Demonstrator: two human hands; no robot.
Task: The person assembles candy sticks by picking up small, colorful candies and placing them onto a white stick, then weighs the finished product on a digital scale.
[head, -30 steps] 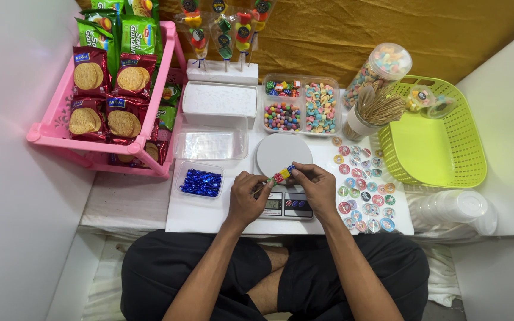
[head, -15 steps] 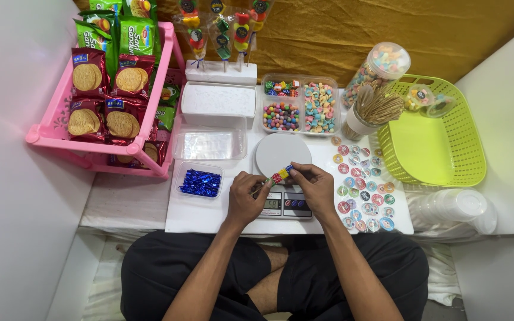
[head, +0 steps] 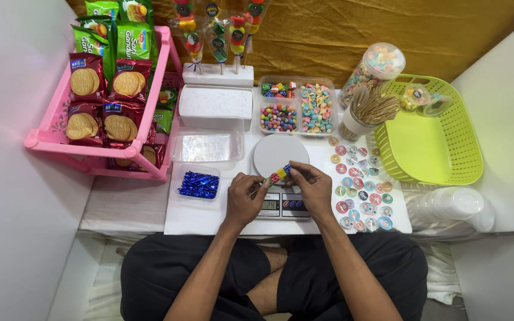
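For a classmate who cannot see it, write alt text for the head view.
Both hands, left hand and right hand, hold a skewer of small coloured candy cubes above a white kitchen scale. A tray of blue wrapped sweets lies left, round stickers right.

Candy skewer (head: 279,174) between both hands

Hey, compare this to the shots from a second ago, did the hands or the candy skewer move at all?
Hardly anything changed. The left hand and right hand still pinch the candy skewer between them over the kitchen scale, at about the same slant as before. Nothing was picked up or let go. The box of blue wrapped candies, the round stickers and the green basket stayed put.
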